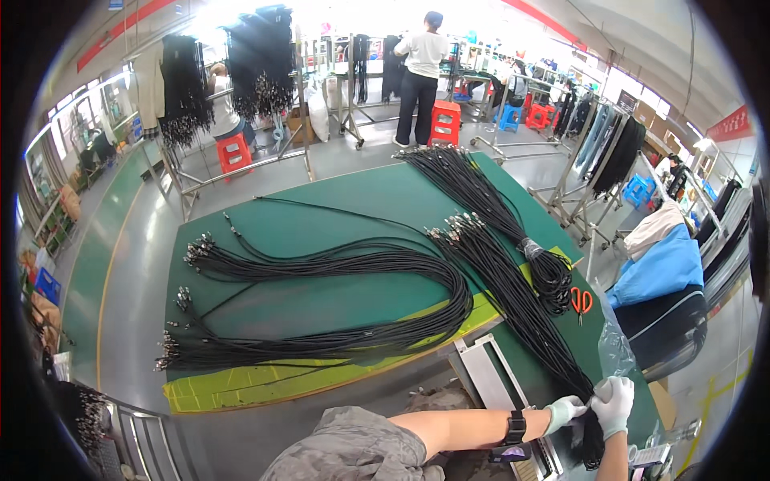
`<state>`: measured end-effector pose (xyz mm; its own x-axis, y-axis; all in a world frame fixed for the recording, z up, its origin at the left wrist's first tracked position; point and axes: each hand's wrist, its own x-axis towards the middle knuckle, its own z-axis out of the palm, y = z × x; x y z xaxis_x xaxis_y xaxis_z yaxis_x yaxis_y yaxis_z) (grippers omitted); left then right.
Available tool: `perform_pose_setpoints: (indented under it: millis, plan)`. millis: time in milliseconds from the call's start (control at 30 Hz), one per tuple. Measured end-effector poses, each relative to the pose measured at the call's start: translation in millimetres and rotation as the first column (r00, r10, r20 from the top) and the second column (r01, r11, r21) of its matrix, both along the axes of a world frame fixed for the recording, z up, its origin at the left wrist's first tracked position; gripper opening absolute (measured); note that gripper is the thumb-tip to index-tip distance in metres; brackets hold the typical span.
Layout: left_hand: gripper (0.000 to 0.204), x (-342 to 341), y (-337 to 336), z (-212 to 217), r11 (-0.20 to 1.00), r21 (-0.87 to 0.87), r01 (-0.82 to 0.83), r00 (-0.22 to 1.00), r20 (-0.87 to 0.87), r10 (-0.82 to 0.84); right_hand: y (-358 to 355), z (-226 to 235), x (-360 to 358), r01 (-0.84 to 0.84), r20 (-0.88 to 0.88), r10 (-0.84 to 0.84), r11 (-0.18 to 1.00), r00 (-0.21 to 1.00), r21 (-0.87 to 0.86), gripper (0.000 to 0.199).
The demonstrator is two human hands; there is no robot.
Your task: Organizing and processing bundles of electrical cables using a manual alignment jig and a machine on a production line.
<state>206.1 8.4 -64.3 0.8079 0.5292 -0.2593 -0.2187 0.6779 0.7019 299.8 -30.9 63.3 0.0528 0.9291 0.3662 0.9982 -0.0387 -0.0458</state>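
Both my hands wear white gloves and work at the near end of a long bundle of black cables (533,317), at the right front of the green table. My left hand (566,412) reaches in from the left, its fingers closed on the bundle's side. My right hand (614,401) is closed around the bundle just beside it; its fingertips are partly hidden. Clear plastic film (616,345) lies right behind my right hand. Metal-tipped ends of this bundle point toward the far side. A second black cable bundle (473,188), looped and wrapped with film, lies beyond it.
A large U-shaped spread of black cables (449,297) covers the left of the green table (337,188). Orange-handled scissors (581,301) lie near the right edge. A metal frame (491,373) sits by my left forearm. Racks, red stools (446,122) and a standing person (422,72) are beyond.
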Motion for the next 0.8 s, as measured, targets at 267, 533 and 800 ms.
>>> perform_pose_setpoints:
  millis: [267, 533, 800]
  plan:
    - [0.022, 6.4, -0.4, -17.9, 0.958, -0.284, -0.047, 0.977, 0.186, 0.104, 14.5, -9.2, 14.6, -0.033, -0.545, -0.090, 0.977, 0.833, -0.212, 0.035]
    - [0.024, -11.2, -3.9, 12.9, 0.916, -0.401, 0.025, 0.908, 0.393, 0.147, -0.3, 18.9, -2.8, 0.057, -0.524, -0.066, 0.998, 0.849, -0.033, 0.037]
    - [0.010, -26.8, 6.2, 28.7, 0.924, -0.336, 0.185, 0.909, 0.415, -0.031, -5.8, 23.3, 7.4, -0.068, -0.656, -0.001, 0.994, 0.755, -0.081, 0.035]
